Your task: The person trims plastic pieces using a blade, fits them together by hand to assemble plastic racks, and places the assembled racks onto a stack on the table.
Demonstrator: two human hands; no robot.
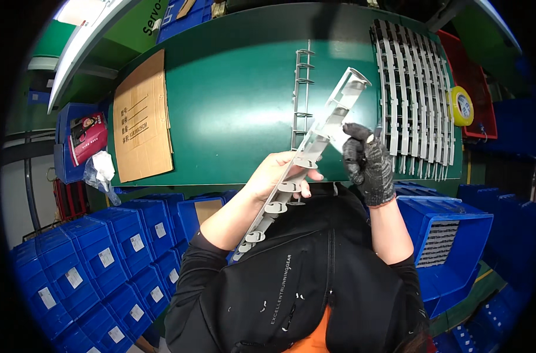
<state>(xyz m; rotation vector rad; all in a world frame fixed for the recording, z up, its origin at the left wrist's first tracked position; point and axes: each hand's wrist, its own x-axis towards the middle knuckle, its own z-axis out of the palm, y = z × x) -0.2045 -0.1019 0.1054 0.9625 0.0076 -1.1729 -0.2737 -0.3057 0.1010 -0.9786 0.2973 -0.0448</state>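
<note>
1. The long strip (pixel 306 157), pale and with rounded tabs, lies slantwise from the centre of the frame toward the upper right, above the front edge of the green table (pixel 232 106); its lower end reaches the dark jacket (pixel 268 294).
2. It looks light and thin. I judge it is fairly stiff, but it may flex along its length; the smooth, shiny surface may slip, and the tabs could bend.
3. A good place for holding is the long edge near the middle, with 1 more support toward the end.
4. The bare left hand (pixel 274 175) holds the strip near its middle, fingers curled narrowly around it.
5. The gloved right hand (pixel 369 162) has bent fingers beside a small white piece (pixel 338 139); I cannot tell whether it grips this.
</note>
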